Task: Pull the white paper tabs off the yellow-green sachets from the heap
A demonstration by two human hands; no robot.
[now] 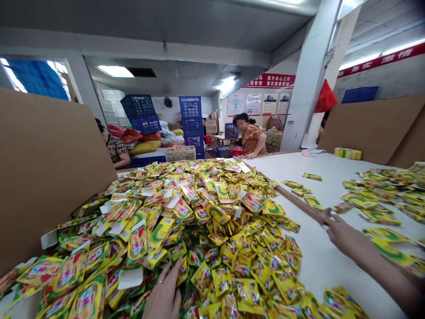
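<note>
Resting low on the big heap, the left hand (165, 292) has its fingers a little apart and pointing away. Green packets (195, 261) lie right by its fingertips and touch them. Small yellow packets (262, 266) spread out just to its right, and flat yellow boxes (137, 241) are piled to its left and past it, some with white flaps sticking out. I cannot tell if this hand has hold of a packet, because its palm side is hidden. The right hand (341, 232) is bent over the near end of the wooden strip (299, 204) on the white bench (308, 261). Something small is at its fingertips, but it is too hard to make out. More boxes (372, 199) lie just beyond that hand. The left wrist and the near part of the heap are cut off at the bottom.
</note>
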